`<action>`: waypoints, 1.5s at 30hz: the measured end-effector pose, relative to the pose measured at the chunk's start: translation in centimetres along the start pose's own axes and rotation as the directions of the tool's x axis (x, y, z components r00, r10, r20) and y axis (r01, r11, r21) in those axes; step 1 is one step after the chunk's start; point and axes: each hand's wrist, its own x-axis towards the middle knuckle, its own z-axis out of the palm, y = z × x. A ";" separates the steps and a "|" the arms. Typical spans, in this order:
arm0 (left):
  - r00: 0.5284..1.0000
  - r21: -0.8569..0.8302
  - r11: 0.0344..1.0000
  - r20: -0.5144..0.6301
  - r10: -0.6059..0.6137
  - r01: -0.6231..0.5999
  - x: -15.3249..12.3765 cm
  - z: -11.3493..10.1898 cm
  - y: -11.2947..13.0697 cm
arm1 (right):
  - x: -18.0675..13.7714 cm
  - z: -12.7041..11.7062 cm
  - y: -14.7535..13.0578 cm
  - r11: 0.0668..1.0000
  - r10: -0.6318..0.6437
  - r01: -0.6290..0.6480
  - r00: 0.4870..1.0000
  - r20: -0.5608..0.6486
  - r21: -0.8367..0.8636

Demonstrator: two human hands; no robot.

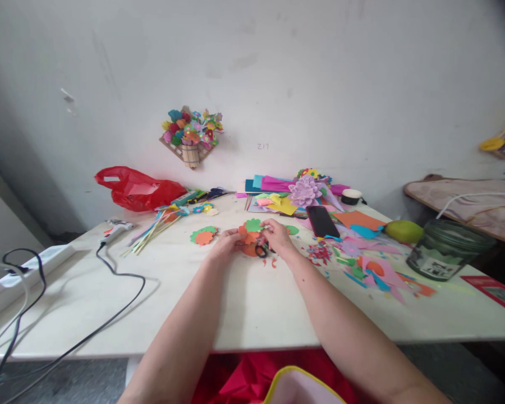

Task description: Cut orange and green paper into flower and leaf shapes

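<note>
My left hand is closed, its fingertips pinching an orange scalloped flower cutout. Just right of it, my right hand grips the edge of a green scalloped cutout that overlaps the orange one. Under and between the hands are black scissor handles; the blades are hidden, and whether a finger touches them I cannot tell. Left of my hands lie more flower cutouts, a green and an orange one overlapping. Another green cutout shows behind my right hand. Small orange scraps lie in front.
A glue gun with a trailing cord and a power strip are at left. A red plastic bag stands behind. To the right are a phone, paper scraps, a green fruit and a glass jar.
</note>
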 end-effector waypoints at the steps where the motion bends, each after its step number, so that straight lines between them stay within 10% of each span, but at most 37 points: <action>1: 1.000 -0.005 1.000 -0.008 0.006 -0.006 0.1 -0.1 -0.1 | 0.3 -0.3 0.1 0.999 -0.006 0.004 0.998 -0.061 -0.035; 7: 0.998 -0.043 0.998 -0.048 0.033 -0.035 0.3 -0.2 -0.1 | 0.9 -2.5 0.2 0.861 -0.028 -0.131 0.952 -0.304 -0.491; 14: 0.998 -0.066 0.997 -0.060 0.026 -0.030 0.2 -0.3 0.2 | 0.6 -3.6 0.8 0.668 -0.044 -0.194 0.953 -0.299 -0.718; 30: 0.992 -0.173 0.985 -0.129 -0.002 -0.020 0.2 -0.4 0.5 | -2.3 -1.2 -2.6 0.340 0.005 0.156 0.986 0.168 -0.927; 45: 0.973 -0.228 0.973 -0.230 -0.017 -0.037 0.1 -0.1 0.3 | -3.3 0.7 -3.3 0.322 0.026 0.206 0.974 0.227 -0.924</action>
